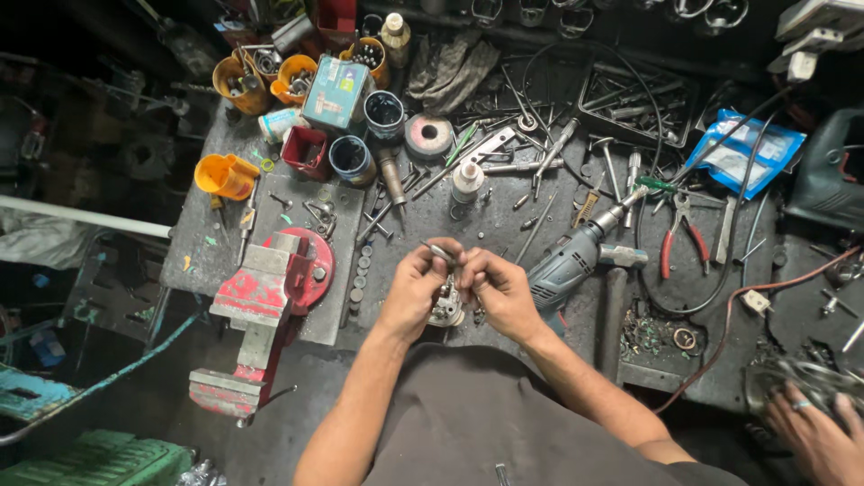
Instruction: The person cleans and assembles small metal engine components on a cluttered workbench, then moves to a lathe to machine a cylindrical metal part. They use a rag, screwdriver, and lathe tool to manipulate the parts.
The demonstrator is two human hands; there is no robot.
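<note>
My left hand [416, 286] and my right hand [499, 290] meet over the front edge of the workbench [468, 211]. Together they pinch a thin metal pin-like tool [439, 252] that sticks up and to the left between the fingertips. Just under the hands sits a small round metal part [447, 309], mostly hidden by my fingers. An electric drill [576, 254] lies on the bench right beside my right hand.
A red bench vise [270, 297] is clamped at the bench's left front corner. Orange cups [227, 175], tins, sockets, red-handled pliers [679, 238], loose bits and cables cover the bench. Another person's hand [814, 432] with a ring rests at the lower right.
</note>
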